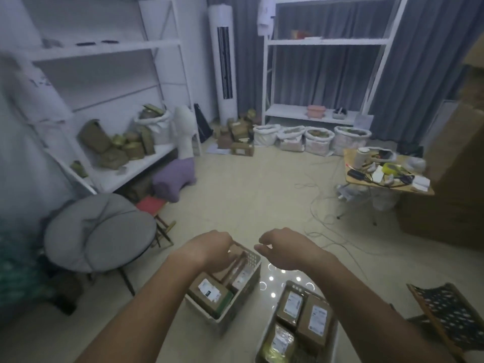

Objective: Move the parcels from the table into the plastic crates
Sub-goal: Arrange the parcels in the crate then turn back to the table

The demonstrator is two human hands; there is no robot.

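— Both hands are seen from above, reaching forward over two crates on the floor. How are they held?

— Left hand [209, 248] is lowered over the far end of the left crate [235, 307], knuckles up, fingers curled down towards the rim; whether the rim or anything else is gripped cannot be told, since the fingertips are hidden. Right hand [284, 247] is held in the air above the floor between the crates, fingers loosely curled, with nothing held in it.

— Where are the parcels?

— Several are already packed. In the left crate, a brown box with a white label [209, 293] is laid at the near end, and slimmer cartons are stood on edge behind it. In the right crate [288, 286], cut off by the bottom edge, two labelled brown boxes [303, 314] are laid side by side, and a yellowish padded bag [279, 345] is tucked in nearer the viewer.

— What else is shown?

— A small wooden worktop [387, 189] cluttered with cables and small items is set at the right. White shelving [125, 163] at the left is stacked with more brown parcels, and four filled white sacks [311, 138] are lined up under the far shelf. A round grey cushioned chair [97, 231] is placed at the left.
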